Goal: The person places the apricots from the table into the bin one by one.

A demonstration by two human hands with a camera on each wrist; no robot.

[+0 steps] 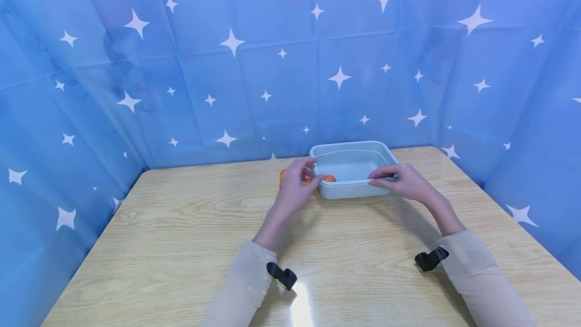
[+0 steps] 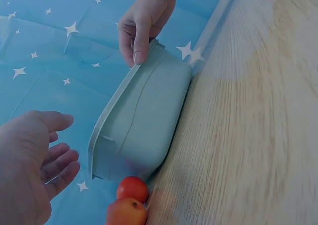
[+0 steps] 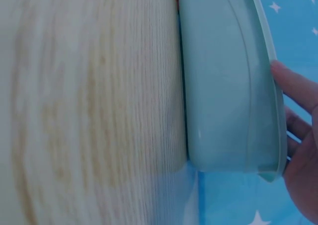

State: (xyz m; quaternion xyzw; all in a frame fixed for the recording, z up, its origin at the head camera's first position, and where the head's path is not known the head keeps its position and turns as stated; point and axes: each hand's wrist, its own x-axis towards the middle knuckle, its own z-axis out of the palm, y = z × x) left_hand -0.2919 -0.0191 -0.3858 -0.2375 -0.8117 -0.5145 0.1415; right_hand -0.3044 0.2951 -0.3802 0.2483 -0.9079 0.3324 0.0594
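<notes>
A pale blue-green plastic basin stands upright on the table near its back edge. My right hand pinches the front rim at the right, thumb outside and fingers over the inner side; the right wrist view shows the thumb on the rim. My left hand hovers by the basin's left end with fingers loosely bent, and in the left wrist view it holds nothing. One orange round fruit shows inside the basin. Outside its left end sit a red round fruit and an orange-red fruit, partly behind my left hand in the head view.
The wood-grain table extends in front and to the left of the basin. A blue curtain with white stars hangs along the back and both sides. Small black devices are strapped on both sleeves.
</notes>
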